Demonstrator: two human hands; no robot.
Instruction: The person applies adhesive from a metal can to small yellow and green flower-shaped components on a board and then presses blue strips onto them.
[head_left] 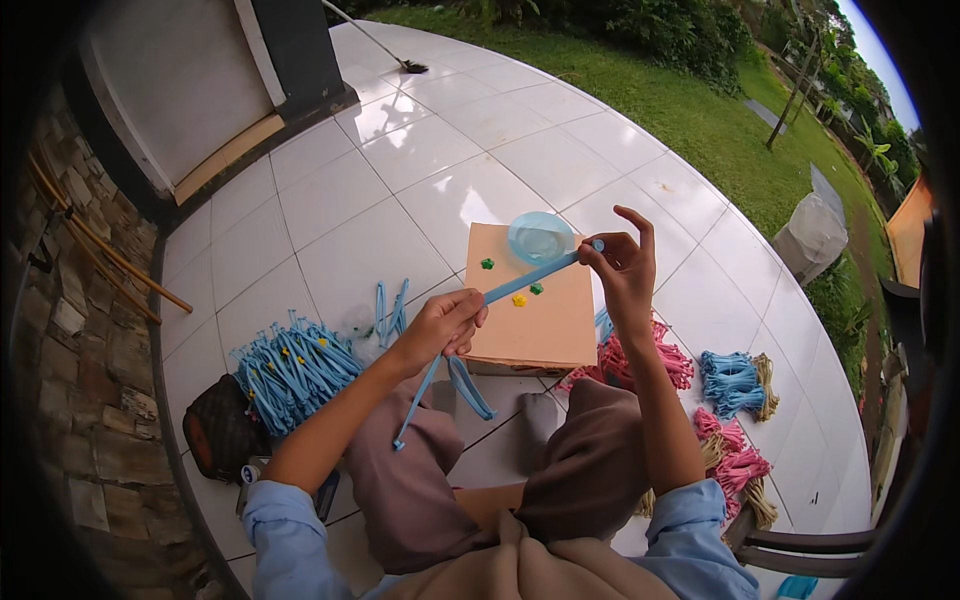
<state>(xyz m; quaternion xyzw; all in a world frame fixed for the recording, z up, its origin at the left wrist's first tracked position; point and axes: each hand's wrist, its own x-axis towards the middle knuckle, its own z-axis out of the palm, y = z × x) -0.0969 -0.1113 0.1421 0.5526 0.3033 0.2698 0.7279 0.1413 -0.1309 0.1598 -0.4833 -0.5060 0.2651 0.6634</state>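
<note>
A light-blue flat strip [532, 278] is stretched between my hands above a cardboard box. My left hand [450, 325] is closed around its lower end, and more blue strips [465, 388] dangle below that fist. My right hand [622, 270] pinches the upper end between thumb and fingers, where a small round blue tip shows; its other fingers are raised. On the box top [490, 335] lie two small green flower-shaped pieces [487, 264] and a yellow one [519, 300]. A translucent blue bowl [541, 238] sits at the far edge of the box.
To the left, a pile of blue strips [295, 375] with yellow bits lies beside a dark brown bag [222, 412]. Pink bundles [660, 365], a blue bundle [733, 385] and more pink bundles [738, 465] are on the white tiles at right. A broom [413, 67] stands far off.
</note>
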